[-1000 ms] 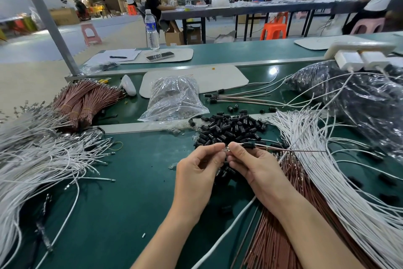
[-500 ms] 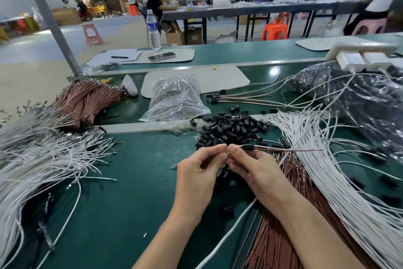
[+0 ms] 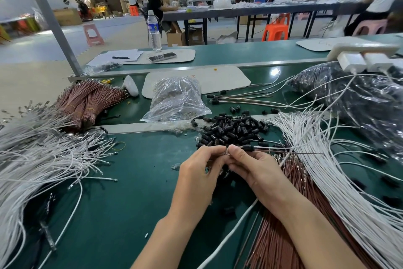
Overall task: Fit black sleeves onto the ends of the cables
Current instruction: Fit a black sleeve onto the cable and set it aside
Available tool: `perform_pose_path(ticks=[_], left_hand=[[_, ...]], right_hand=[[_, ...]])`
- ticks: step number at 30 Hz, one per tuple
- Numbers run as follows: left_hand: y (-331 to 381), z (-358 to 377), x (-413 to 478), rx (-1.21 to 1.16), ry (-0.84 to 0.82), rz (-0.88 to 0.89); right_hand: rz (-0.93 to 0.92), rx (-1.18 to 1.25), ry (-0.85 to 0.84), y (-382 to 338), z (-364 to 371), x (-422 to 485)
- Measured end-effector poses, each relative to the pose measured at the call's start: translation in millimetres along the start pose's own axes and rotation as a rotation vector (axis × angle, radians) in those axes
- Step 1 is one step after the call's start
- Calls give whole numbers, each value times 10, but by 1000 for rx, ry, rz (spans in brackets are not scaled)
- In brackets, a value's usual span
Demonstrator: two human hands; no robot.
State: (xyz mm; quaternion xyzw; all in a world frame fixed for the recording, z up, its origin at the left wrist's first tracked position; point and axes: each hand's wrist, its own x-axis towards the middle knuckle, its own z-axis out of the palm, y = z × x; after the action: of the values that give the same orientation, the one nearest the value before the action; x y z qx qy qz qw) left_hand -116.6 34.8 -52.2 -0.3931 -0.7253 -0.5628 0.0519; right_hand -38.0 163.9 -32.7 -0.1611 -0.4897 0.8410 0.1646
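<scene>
Between the two sets of fingertips, which meet tip to tip, sits the metal-tipped end of a thin brown cable. The left hand pinches that end between thumb and forefinger, with the remaining fingers curled loosely beneath. The right hand pinches the same cable just beside it, also between thumb and forefinger. Its other fingers are folded under, and whether they hold anything more I cannot tell. Just right of the right thumb tip, a short black tubular sleeve is threaded on the cable, and the cable runs on rightward past it. Directly beyond the fingertips lies a heap of loose black sleeves on the green table mat. Right of the fingers fans a spread of white cables, and under the right forearm lie straight reddish-brown cables. Far left of the fingers sprawls another mass of white cables. Beyond the heap, several brown cables already wearing black sleeves lie beside a crumpled clear plastic bag.
</scene>
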Motion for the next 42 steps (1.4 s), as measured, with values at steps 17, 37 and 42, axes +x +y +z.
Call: perform_pose_path(ticks=[17,37,42], left_hand=[[16,-51,-5,159,13,100],[-1,-42,-2,165,14,104],[-22,-69,27,123,93,57]], right_hand=[[30,1,-32,21,-15,4],[15,-34,-17,37,-26,29],[0,91,40,4,-30,35]])
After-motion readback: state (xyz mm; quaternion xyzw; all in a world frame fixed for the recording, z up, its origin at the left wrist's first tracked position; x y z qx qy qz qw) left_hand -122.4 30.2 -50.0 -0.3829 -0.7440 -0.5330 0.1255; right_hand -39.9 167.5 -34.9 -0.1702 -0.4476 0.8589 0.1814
